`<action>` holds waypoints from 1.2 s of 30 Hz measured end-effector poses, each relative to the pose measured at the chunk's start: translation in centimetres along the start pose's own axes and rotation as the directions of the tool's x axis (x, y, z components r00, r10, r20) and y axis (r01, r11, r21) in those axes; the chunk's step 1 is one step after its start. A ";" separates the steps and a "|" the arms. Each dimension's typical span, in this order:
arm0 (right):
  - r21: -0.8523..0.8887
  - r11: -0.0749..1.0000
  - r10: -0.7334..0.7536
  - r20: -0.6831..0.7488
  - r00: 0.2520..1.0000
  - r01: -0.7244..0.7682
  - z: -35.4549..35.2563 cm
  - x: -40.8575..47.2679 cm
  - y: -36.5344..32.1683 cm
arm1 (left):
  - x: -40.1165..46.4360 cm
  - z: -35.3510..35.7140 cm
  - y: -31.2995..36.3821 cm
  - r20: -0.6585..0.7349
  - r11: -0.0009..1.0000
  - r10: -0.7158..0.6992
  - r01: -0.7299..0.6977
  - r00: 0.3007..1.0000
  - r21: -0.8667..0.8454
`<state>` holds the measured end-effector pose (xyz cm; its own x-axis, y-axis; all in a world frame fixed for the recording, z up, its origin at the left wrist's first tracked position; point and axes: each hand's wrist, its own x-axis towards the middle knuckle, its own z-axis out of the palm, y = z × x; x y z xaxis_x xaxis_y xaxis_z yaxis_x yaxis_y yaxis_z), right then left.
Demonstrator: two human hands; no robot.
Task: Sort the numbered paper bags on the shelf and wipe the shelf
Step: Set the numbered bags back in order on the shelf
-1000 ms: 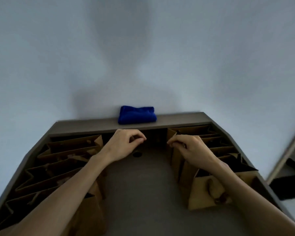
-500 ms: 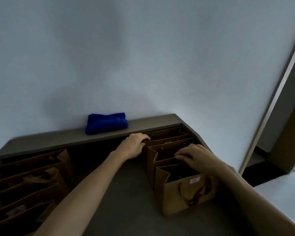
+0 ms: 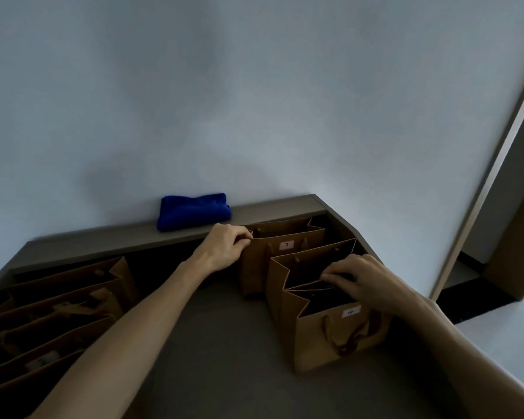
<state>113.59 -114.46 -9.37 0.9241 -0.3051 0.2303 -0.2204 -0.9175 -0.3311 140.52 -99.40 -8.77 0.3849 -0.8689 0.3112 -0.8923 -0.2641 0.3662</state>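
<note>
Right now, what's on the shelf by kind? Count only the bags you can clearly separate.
Brown paper bags, right group: 3, namely the bag labelled 7 gripped by the left hand, a middle bag, and the bag labelled 4 with the right hand at its rim.
Brown paper bags, left group: about 4, overlapping and dim.
Blue cloth: 1.
Total: about 8.

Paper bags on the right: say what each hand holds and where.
Left hand pinches the top left corner of the bag labelled 7. Right hand fingers grip the rear top rim of the bag labelled 4.
</note>
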 end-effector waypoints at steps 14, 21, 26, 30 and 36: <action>-0.020 0.999 0.040 0.183 0.982 -0.037 -0.9 2.3 -0.6 | -6.4 -5.9 -4.7 0.053 0.981 -0.152 0.144 0.987 0.133; -0.125 0.992 0.059 0.280 0.958 -0.025 -1.4 4.7 -0.9 | -11.1 -9.4 -7.6 -0.052 0.883 -0.296 0.294 0.954 0.366; -0.216 0.975 0.114 0.292 0.949 -0.051 -1.7 5.7 -0.5 | -12.3 -9.4 -8.3 -0.012 0.855 -0.354 0.329 0.935 0.402; -0.184 0.981 0.109 0.216 0.970 -0.070 -1.8 5.6 -0.3 | -11.8 -9.1 -7.8 -0.056 0.910 -0.266 0.270 0.962 0.313; -0.070 0.987 0.147 0.036 0.989 -0.144 -3.9 7.0 0.0 | -9.0 -8.1 -3.7 -0.117 0.950 -0.055 0.088 0.992 0.298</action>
<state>118.81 -117.59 -4.18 0.8925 -0.4268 0.1458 -0.3723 -0.8797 -0.2957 142.31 -87.18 -5.81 0.4587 -0.7979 0.3910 -0.8844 -0.4525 0.1142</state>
